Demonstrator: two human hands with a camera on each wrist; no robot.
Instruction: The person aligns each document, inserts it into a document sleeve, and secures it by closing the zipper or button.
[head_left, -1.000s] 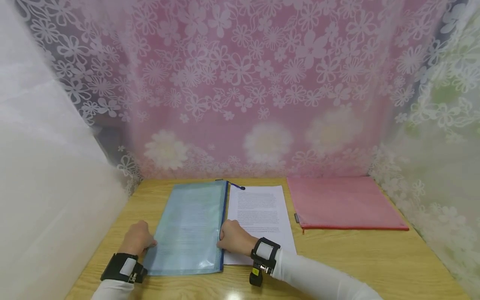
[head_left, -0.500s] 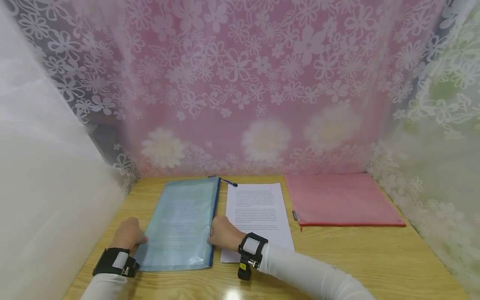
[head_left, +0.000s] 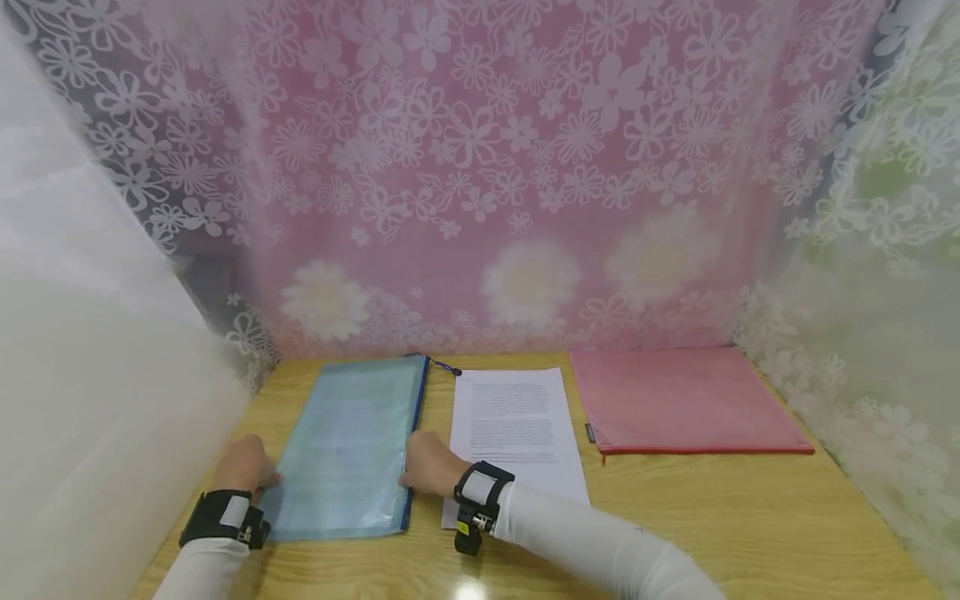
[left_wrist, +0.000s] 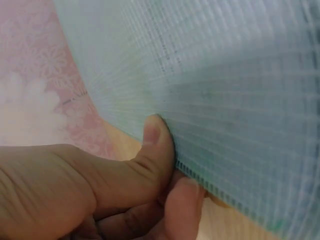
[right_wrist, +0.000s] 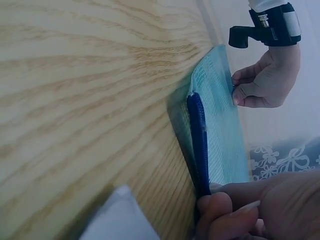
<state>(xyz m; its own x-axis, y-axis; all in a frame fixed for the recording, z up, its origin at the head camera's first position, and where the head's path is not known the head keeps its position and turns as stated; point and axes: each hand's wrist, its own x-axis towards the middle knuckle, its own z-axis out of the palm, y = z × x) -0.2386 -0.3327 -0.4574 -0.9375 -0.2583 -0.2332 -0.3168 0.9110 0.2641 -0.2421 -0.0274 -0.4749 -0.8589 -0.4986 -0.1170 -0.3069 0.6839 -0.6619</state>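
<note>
A light blue mesh zipper pouch (head_left: 345,450) with a dark blue zipper along its right side lies at the left of the table, and printed pages show faintly through it. My left hand (head_left: 243,467) pinches its left edge between thumb and fingers; the left wrist view shows the thumb (left_wrist: 156,145) on top of the mesh. On the zipper side my right hand (head_left: 431,465) pinches the edge, and in the right wrist view the fingers (right_wrist: 220,215) curl at the blue zipper (right_wrist: 198,135). Beside that hand lies a printed sheet (head_left: 510,417), partly covered by the right wrist.
A pink zipper pouch (head_left: 690,404) with a red zipper lies flat at the back right of the wooden table (head_left: 712,517). Flowered curtains (head_left: 480,167) hang behind and at both sides.
Both hands have moved left with the blue pouch between them. More of the printed sheet now shows, with a strip of table between it and the pouch. The pink pouch stays put.
</note>
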